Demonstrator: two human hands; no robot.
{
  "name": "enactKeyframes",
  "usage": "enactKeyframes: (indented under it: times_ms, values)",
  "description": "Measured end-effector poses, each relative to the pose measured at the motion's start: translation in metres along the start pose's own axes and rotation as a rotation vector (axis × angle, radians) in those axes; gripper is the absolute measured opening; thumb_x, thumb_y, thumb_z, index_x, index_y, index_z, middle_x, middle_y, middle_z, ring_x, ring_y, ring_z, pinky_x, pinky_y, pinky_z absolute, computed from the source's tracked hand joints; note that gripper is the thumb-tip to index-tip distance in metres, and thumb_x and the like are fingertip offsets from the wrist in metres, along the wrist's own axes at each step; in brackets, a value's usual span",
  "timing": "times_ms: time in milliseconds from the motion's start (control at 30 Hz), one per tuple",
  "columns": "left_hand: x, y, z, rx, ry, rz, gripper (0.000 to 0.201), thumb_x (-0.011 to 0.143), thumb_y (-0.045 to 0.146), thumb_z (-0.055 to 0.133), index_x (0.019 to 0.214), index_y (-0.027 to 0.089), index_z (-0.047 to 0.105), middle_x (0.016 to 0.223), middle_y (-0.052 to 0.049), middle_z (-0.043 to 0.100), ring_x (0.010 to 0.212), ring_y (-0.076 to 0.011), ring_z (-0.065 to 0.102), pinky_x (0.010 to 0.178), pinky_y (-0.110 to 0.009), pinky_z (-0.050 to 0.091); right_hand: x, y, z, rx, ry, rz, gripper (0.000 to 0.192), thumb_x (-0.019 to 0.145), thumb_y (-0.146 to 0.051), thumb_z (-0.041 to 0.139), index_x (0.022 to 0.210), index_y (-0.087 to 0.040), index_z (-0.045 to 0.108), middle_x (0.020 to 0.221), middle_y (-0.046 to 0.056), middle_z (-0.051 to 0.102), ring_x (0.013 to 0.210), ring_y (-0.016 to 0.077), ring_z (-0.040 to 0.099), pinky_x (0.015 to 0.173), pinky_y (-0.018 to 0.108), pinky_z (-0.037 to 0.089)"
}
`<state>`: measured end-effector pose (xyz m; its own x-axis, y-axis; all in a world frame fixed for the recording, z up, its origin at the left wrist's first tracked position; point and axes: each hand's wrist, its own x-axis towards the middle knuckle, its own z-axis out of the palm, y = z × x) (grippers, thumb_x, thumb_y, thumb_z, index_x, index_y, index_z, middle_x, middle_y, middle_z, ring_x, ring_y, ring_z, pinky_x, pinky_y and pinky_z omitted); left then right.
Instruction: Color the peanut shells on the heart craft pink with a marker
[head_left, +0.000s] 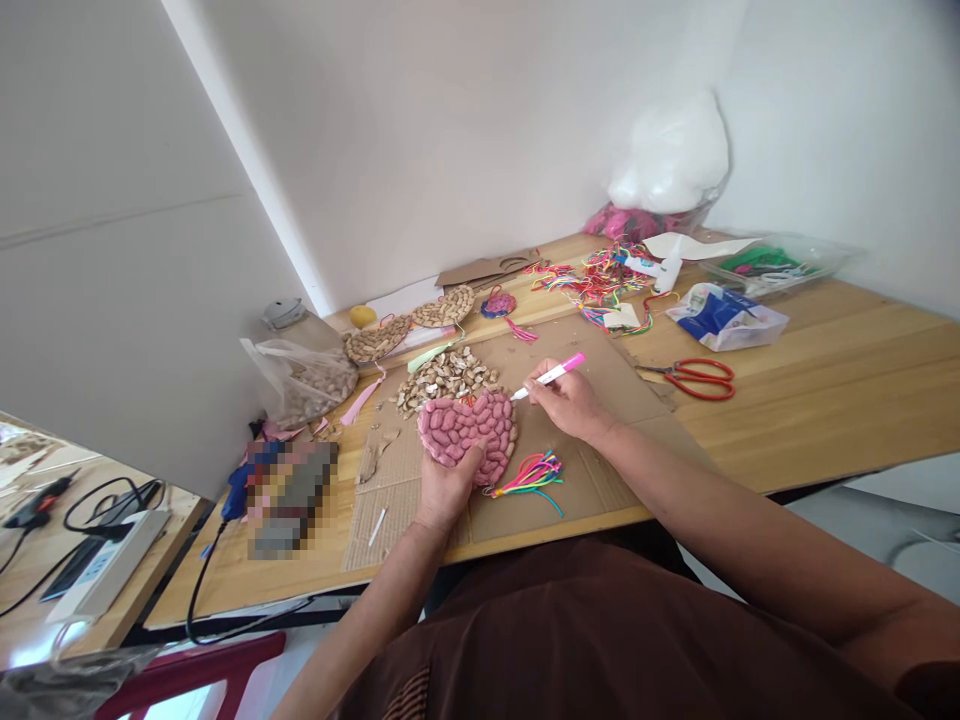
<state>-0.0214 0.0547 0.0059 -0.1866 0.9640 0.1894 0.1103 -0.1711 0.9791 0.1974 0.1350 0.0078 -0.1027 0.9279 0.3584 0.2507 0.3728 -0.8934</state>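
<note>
Bare tabletop (847, 400) toward right edge; only red scissors (694, 378) there. Far edge blocked: cord tangle (592, 285), blue packet (724, 315), plastic tray (780, 262). Left edge crowded: shell bag (307, 375), glue gun (240, 485). Shell pile (448, 375) mid-cardboard.

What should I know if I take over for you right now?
Left hand: holds the peanut-shell heart by its lower edge, over the cardboard sheet.
Right hand: fingers grip the pink marker, tip at the heart's upper right edge.
Done: most of the heart looks pink.
Left: I can't tell which shells remain uncoloured.
Nearby: loose shells, coloured cords, red scissors.
</note>
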Motion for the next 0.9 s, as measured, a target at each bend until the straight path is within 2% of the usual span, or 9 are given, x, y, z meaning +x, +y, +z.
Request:
enactKeyframes:
  times_ms: [233,400,500,600,733,900]
  values:
    - [0.0,-0.002,0.0,-0.012,0.004,-0.014,0.055,0.078,0.032,0.081,0.128,0.019,0.063,0.129,-0.012,0.072,0.126,-0.0323,0.067,0.116,-0.055,0.047,-0.001,-0.004,-0.001,0.061,-0.009,0.014,0.022,0.088,-0.044,0.064,0.078,-0.024,0.059,0.07,-0.002,0.063,0.065,0.0167,0.055,0.064,0.029,0.042]
    - [0.001,-0.004,-0.001,-0.06,-0.008,-0.001,0.057,0.078,0.034,0.082,0.129,0.019,0.062,0.13,-0.012,0.072,0.126,-0.0313,0.067,0.116,-0.054,0.046,0.002,-0.008,-0.002,0.185,0.047,0.053,0.029,0.084,-0.049,0.067,0.075,-0.024,0.056,0.067,-0.002,0.062,0.066,0.0168,0.056,0.066,0.03,0.042]
    - [0.001,-0.002,-0.001,-0.161,-0.018,0.019,0.068,0.079,0.037,0.083,0.139,0.022,0.054,0.139,-0.012,0.067,0.132,-0.0301,0.062,0.117,-0.051,0.045,0.006,-0.009,-0.003,0.301,0.118,0.093,0.034,0.086,-0.058,0.062,0.083,-0.025,0.055,0.069,-0.001,0.063,0.069,0.0171,0.059,0.066,0.03,0.043]
    - [-0.001,-0.001,-0.001,-0.232,-0.05,0.015,0.07,0.081,0.04,0.082,0.142,0.024,0.051,0.141,-0.012,0.065,0.136,-0.0293,0.059,0.118,-0.049,0.045,0.009,-0.008,-0.004,0.397,0.135,0.156,0.038,0.09,-0.061,0.055,0.097,-0.024,0.057,0.074,0.0,0.066,0.07,0.0169,0.063,0.063,0.029,0.042]
    - [-0.003,-0.003,-0.001,-0.278,-0.064,-0.027,0.073,0.082,0.043,0.081,0.144,0.023,0.05,0.138,-0.014,0.067,0.134,-0.032,0.061,0.116,-0.052,0.047,0.004,-0.011,-0.002,0.486,-0.022,0.212,0.041,0.088,-0.057,0.064,0.109,-0.022,0.065,0.082,0.003,0.073,0.077,0.0179,0.068,0.066,0.029,0.045]
    - [-0.002,-0.004,-0.001,-0.305,-0.083,-0.024,0.075,0.082,0.041,0.081,0.147,0.024,0.049,0.144,-0.014,0.064,0.135,-0.0323,0.059,0.117,-0.051,0.046,-0.004,-0.02,0.003,0.587,-0.256,0.251,0.046,0.08,-0.058,0.076,0.105,-0.02,0.07,0.083,0.003,0.072,0.075,0.0168,0.065,0.065,0.029,0.045]
